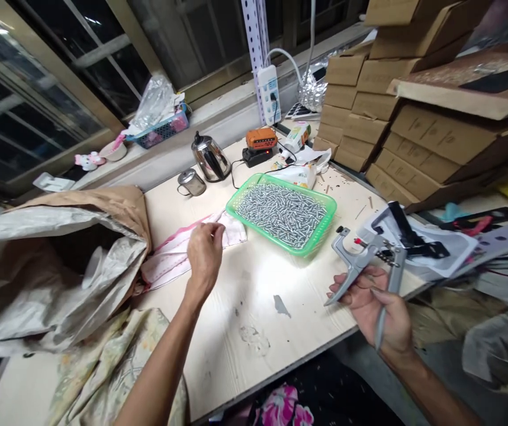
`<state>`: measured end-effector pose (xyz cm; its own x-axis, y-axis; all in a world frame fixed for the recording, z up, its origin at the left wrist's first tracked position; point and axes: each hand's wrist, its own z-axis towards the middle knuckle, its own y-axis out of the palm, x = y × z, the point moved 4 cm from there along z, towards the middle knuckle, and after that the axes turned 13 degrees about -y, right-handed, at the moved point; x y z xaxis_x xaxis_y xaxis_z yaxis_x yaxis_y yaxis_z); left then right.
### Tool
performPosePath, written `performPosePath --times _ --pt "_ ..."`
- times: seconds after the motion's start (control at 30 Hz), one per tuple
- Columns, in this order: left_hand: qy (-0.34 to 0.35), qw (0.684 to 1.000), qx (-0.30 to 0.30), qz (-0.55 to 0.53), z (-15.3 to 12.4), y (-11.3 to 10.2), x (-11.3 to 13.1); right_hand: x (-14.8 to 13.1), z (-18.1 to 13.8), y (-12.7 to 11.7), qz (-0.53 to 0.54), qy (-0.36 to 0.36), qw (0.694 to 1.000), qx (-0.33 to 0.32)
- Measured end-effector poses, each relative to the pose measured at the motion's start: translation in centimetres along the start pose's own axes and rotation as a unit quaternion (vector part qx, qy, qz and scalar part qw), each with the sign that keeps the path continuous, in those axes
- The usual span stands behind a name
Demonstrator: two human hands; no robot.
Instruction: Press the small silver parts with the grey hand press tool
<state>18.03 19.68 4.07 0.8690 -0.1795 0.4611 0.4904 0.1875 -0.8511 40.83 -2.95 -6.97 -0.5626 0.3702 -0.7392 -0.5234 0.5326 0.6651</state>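
My right hand (381, 305) is wrapped around the handles of grey spring-loaded pliers (363, 260), which have a wide jaw and a small red part near the pivot. The handles are spread apart, the jaw pointing up and left. My left hand (206, 251) is raised over a white and pink cloth (171, 260), its fingers pinched together. Whatever those fingers hold, if anything, is too small or hidden to make out. Between and beyond my hands, a green plastic basket (309, 251) is filled with small shiny metal pins (280, 210).
An open paper sack (132, 213) and a patterned cloth (116, 355) lie at the left. Behind the basket are a steel kettle (212, 157), a metal cup (192, 183) and an orange battery (261, 139) on a charger. Stacked cardboard boxes (360, 127) rise at the right.
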Motion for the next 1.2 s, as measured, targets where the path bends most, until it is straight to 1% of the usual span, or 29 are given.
performPosePath --times 0.07,0.1,0.17,0.23,0.3,0.37,0.43,0.5,0.57,0.63,0.67,0.73,0.8,0.87,0.93,0.97,1.0,1.03,1.07,1.1,1.13,1.2 --pt "-0.025 0.997 -0.069 -0.002 -0.1 2.4 -2.6 0.1 0.0 0.0 -0.019 -0.006 1.0 -0.006" --pt "-0.03 0.996 -0.087 -0.002 -0.2 3.4 -3.5 0.1 0.0 0.0 -0.027 -0.008 1.0 -0.008" --pt "-0.041 0.994 -0.097 0.023 -0.2 4.7 -4.5 0.1 0.0 0.1 -0.032 -0.008 0.999 -0.008" --pt "-0.057 0.991 -0.098 0.075 0.0 5.1 -5.1 0.0 0.0 0.2 -0.026 -0.01 1.0 -0.004" --pt "-0.064 0.983 -0.119 0.121 0.1 5.3 -5.7 -0.1 0.0 0.2 -0.022 -0.015 1.0 -0.002" --pt "-0.047 0.978 -0.149 0.136 -0.1 5.5 -6.4 0.0 0.1 0.1 -0.029 -0.021 0.999 -0.006" --pt "-0.012 0.978 -0.162 0.132 -0.3 5.8 -7.0 0.2 0.1 0.0 -0.035 -0.021 0.999 -0.013" --pt "0.016 0.979 -0.151 0.133 -0.5 6.1 -7.6 0.6 0.1 -0.1 -0.031 -0.016 0.999 -0.022" --pt "0.024 0.981 -0.134 0.14 -0.6 6.3 -7.9 0.8 0.2 -0.1 -0.025 -0.016 0.999 -0.028" --pt "0.022 0.983 -0.123 0.134 -0.6 6.2 -7.7 0.9 0.2 0.0 -0.022 -0.025 0.999 -0.026" --pt "0.021 0.985 -0.12 0.12 -0.6 6.0 -7.3 0.9 0.2 0.0 -0.021 -0.029 0.999 -0.025" --pt "0.028 0.992 -0.107 0.063 -0.2 5.0 -5.3 0.8 0.2 0.2 -0.021 -0.034 0.999 -0.027" --pt "0.054 0.996 -0.071 -0.015 0.4 3.3 -2.2 0.8 0.2 0.4 -0.022 -0.036 0.999 -0.034" --pt "0.093 0.992 -0.014 -0.083 0.9 0.9 1.4 0.7 0.3 0.6 -0.026 -0.036 0.998 -0.044" --pt "0.125 0.982 0.021 -0.137 0.9 -1.7 4.3 0.6 0.4 0.7 -0.033 -0.034 0.997 -0.057" --pt "0.136 0.979 0.029 -0.152 0.7 -2.9 5.2 0.6 0.5 0.8 -0.038 -0.033 0.997 -0.063" --pt "0.144 0.976 0.035 -0.16 0.2 -4.1 5.6 0.5 0.6 0.8 -0.045 -0.03 0.996 -0.069" --pt "0.148 0.975 0.042 -0.162 -0.4 -5.4 5.5 0.5 0.5 0.7 -0.055 -0.024 0.995 -0.074" --pt "0.146 0.975 0.051 -0.157 -1.2 -6.6 4.9 0.5 0.4 0.6 -0.066 -0.013 0.995 -0.079" --pt "0.138 0.977 0.063 -0.147 -2.1 -7.8 3.7 0.6 0.2 0.5 -0.077 0.004 0.994 -0.083" --pt "0.124 0.981 0.077 -0.129 -3.1 -9.1 2.0 0.8 -0.1 0.4 -0.086 0.028 0.992 -0.088" --pt "0.074 0.989 0.103 -0.078 -5.1 -11.5 -2.4 1.6 -1.0 0.2 -0.11 0.095 0.984 -0.102"
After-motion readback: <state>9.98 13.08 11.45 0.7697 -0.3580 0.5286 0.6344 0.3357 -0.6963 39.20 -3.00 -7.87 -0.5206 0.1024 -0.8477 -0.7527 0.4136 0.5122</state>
